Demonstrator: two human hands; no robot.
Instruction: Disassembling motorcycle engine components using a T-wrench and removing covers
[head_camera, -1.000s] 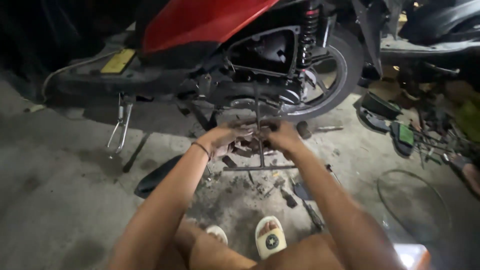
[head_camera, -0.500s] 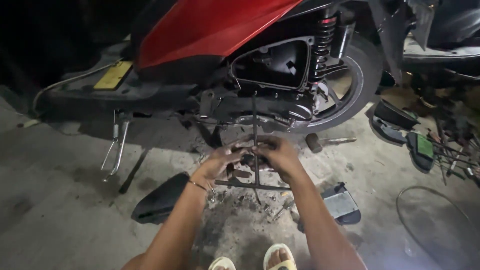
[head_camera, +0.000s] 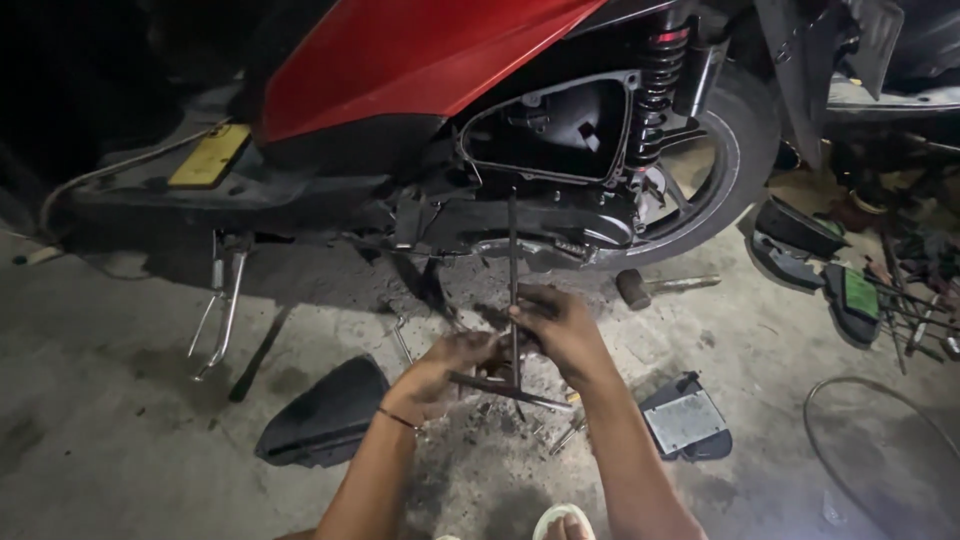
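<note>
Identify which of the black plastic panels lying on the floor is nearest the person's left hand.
The plain black panel just left of the left hand; the others lie right of the right hand.

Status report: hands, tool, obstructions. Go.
Left hand and right hand both grip cross wrench. Wrench upright below scooter engine. Black panel lies beside left hand.

Both hands (head_camera: 505, 355) low, close together — fingers (head_camera: 535, 305) curled.

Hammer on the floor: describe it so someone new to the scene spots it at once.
Start at the red scooter and find its rear wheel. On the concrete just below the tyre, beyond the right hand, lies the hammer, its dark cylindrical head pointing left and its pale handle right. It lies alone, apart from the flat black covers to the right.
</note>
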